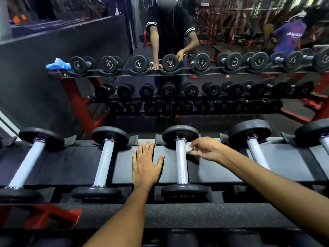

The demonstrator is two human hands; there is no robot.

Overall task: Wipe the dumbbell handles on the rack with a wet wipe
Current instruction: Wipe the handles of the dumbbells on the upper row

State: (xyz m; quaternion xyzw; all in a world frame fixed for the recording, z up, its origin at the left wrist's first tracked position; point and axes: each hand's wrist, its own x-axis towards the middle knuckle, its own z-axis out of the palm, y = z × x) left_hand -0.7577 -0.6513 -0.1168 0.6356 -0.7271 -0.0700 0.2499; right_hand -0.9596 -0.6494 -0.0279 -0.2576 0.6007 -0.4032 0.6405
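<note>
Several black dumbbells with silver knurled handles lie across the top shelf of the rack [222, 168]. My right hand [206, 148] pinches a small white wet wipe [188, 146] against the far end of the middle dumbbell's handle [181, 164], just below its far head. My left hand [146, 163] rests flat on the black shelf, fingers spread, between that handle and the dumbbell handle to its left [105, 161]. To the right lies another handle [258, 155], untouched.
A wall mirror right behind the rack reflects the rack, me and a blue crumpled packet [57, 64] at the rack's left end. Red rack frame [53, 216] shows at lower left. A lower shelf with more dumbbells sits under my forearms.
</note>
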